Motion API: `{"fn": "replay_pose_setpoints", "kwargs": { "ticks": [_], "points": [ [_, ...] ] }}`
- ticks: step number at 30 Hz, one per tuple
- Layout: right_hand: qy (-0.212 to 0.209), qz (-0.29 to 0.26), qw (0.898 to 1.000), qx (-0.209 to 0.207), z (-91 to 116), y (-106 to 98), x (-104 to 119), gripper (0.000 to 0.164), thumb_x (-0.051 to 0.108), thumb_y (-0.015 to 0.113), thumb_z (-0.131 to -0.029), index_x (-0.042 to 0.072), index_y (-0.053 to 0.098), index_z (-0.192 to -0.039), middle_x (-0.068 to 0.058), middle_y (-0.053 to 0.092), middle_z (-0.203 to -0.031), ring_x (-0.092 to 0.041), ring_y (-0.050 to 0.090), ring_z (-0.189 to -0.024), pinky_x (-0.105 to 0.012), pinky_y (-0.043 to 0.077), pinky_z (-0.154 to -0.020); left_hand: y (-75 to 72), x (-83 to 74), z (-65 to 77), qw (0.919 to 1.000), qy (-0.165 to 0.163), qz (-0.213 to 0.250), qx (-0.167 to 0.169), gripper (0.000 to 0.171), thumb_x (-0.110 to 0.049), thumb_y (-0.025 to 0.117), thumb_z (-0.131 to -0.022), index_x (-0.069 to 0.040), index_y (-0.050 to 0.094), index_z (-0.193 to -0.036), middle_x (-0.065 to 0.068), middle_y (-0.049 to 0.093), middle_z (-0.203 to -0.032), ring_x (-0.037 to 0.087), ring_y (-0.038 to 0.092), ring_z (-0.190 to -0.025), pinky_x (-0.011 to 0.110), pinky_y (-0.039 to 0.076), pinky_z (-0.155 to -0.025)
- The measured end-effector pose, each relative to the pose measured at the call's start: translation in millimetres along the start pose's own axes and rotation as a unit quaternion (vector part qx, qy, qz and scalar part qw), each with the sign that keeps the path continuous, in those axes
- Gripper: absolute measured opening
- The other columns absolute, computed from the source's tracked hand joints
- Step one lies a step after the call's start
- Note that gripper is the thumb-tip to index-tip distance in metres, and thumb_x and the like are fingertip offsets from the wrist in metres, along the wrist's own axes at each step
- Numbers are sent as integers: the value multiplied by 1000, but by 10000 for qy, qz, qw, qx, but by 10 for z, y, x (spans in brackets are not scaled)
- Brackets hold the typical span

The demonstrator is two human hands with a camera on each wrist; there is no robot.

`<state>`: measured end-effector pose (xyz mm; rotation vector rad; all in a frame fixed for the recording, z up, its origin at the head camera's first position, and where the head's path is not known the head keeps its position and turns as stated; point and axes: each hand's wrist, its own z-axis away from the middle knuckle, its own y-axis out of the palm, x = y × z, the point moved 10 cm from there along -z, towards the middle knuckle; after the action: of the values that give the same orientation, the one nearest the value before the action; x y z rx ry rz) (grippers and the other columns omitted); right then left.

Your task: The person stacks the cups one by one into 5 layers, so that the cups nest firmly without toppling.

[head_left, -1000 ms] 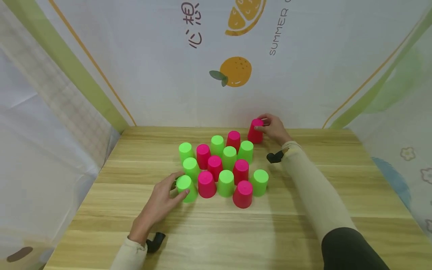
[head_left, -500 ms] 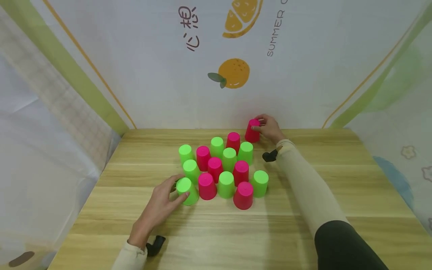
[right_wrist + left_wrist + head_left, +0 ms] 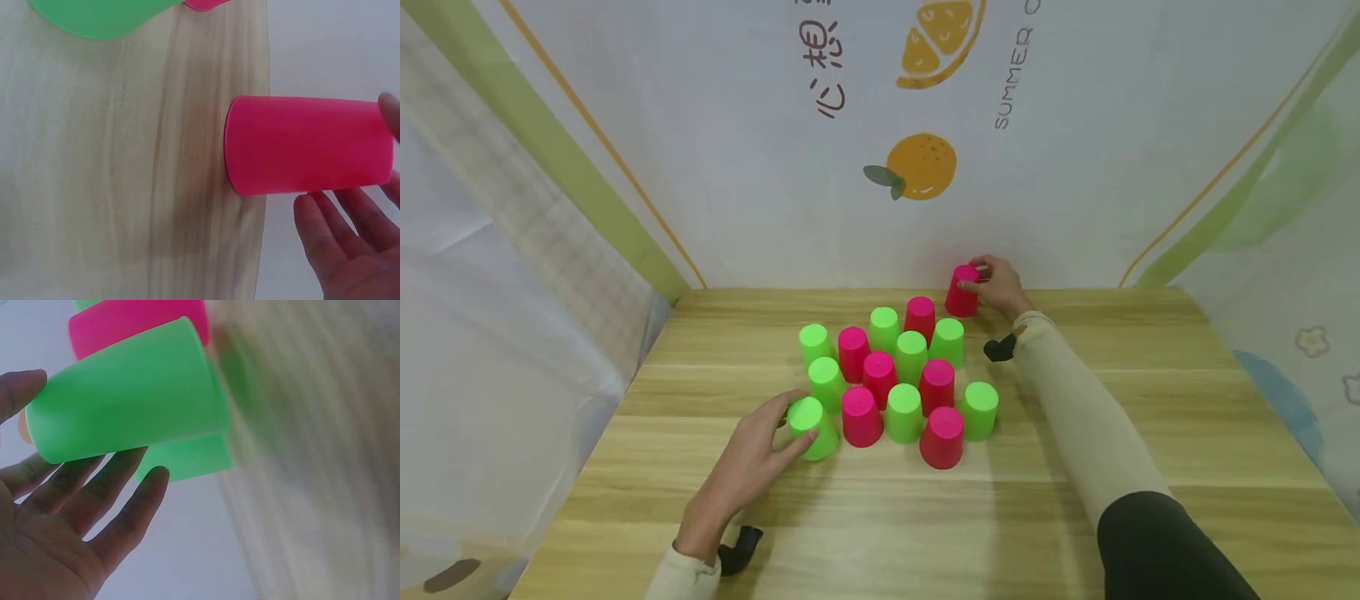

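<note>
Your left hand (image 3: 752, 454) is pinching a green cup (image 3: 816, 435) between thumb and fingers, left of centre in the frame, and up right of centre your right hand (image 3: 1000, 287) has a pink cup (image 3: 958, 302) by the worktop's (image 3: 820, 533) back edge. Both grips sit high, probably because the cups narrow there. Mid-frame, the other cups (image 3: 879, 379) stand mouth-down in a close cluster, likely steadier on their wide rims; fruit-print cloth (image 3: 737, 167) fills the top.
</note>
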<state>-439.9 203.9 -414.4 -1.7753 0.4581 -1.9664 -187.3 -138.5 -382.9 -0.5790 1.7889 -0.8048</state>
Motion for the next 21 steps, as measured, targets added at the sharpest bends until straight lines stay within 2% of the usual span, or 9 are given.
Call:
{"fn": "replay_pose_setpoints", "kwargs": {
  "ticks": [5,13,17,21],
  "points": [
    [-68,41,9999,87,56,-56,-68,69,27,70,-94,5,37,-150,-23,47,-150,-40,46,-139,-53,46,-112,-102,-147,21,9993,251,-272,54,48,-21,72,-92,-6,57,-135,5,69,-125,20,69,-109,46,58,-93],
    [-441,350,9984,46,292,-261,-105,67,27,69,-94,1,39,-149,-26,48,-149,-42,48,-139,-55,45,-112,-301,-367,-22,9974,662,-274,120,48,-20,72,-93,-7,57,-136,1,70,-124,17,69,-107,44,58,-92],
    [-559,273,9979,197,454,-300,-128,67,25,68,-95,-2,38,-149,-27,46,-151,-43,48,-139,-55,45,-112,-356,-438,-100,9965,779,-194,250,48,-22,71,-94,-6,57,-136,2,69,-126,20,69,-111,45,58,-94],
    [-705,286,9964,380,640,-295,-114,63,21,68,-96,-2,41,-147,-28,47,-150,-45,51,-136,-55,47,-110,-384,-508,-254,9951,873,-14,471,45,-25,70,-95,-10,57,-135,-2,69,-124,19,69,-111,44,58,-95]
  ]
}}
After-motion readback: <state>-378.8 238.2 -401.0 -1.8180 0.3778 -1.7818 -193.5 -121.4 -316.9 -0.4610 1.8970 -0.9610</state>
